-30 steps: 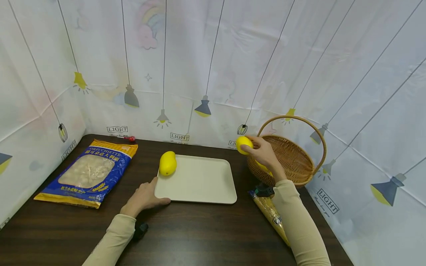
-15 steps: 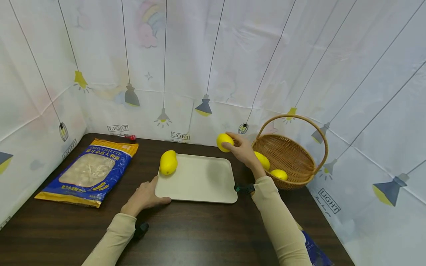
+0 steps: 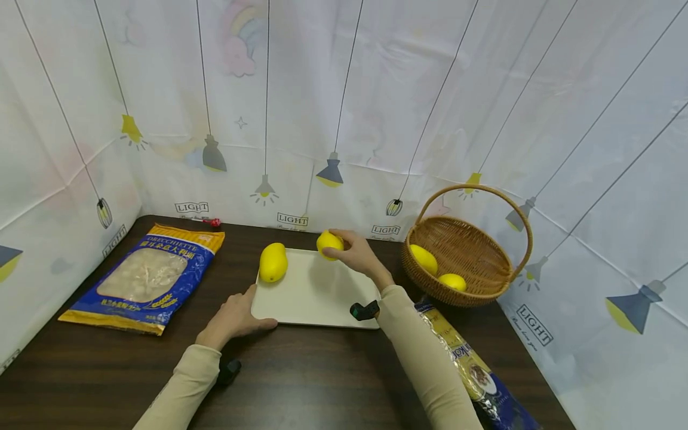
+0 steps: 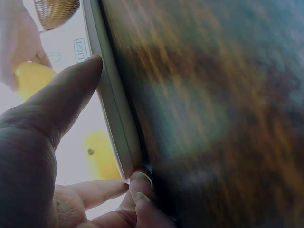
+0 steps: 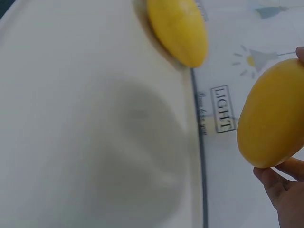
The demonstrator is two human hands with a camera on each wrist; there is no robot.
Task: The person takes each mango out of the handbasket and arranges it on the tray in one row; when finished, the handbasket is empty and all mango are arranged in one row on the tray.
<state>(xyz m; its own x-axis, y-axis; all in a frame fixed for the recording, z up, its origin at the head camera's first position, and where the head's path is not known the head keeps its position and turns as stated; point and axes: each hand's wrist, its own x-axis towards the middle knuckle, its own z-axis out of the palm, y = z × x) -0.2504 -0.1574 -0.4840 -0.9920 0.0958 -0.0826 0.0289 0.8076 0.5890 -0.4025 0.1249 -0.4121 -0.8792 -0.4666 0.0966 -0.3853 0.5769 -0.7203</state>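
My left hand (image 3: pixel 235 316) grips the near left corner of a cream rectangular tray (image 3: pixel 301 307), its thumb (image 4: pixel 78 90) along the near rim and its fingers by the left side. A yellow mango (image 3: pixel 273 263) lies at the tray's far left corner. Above the tray's far side, my right hand (image 3: pixel 359 255) pinches another smooth yellow mango (image 3: pixel 329 244) between thumb and fingers. In the right wrist view, that held mango (image 5: pixel 273 114) hangs clear of the tray, which has a shadow on it. Part of the right hand lies outside that view.
A wicker basket (image 3: pixel 473 251) with a tall handle stands at the right, holding two yellow fruits (image 3: pixel 424 259). A long pasta packet (image 3: pixel 473 370) lies near the right sleeve. A blue orecchiette bag (image 3: pixel 145 275) lies at the left, with a small red item (image 3: pixel 215 223) behind it.
My right hand has carried the mango left from beside the basket, then lower over the tray. The basket's fruits and the pasta packet are now more exposed. My left hand stays put.
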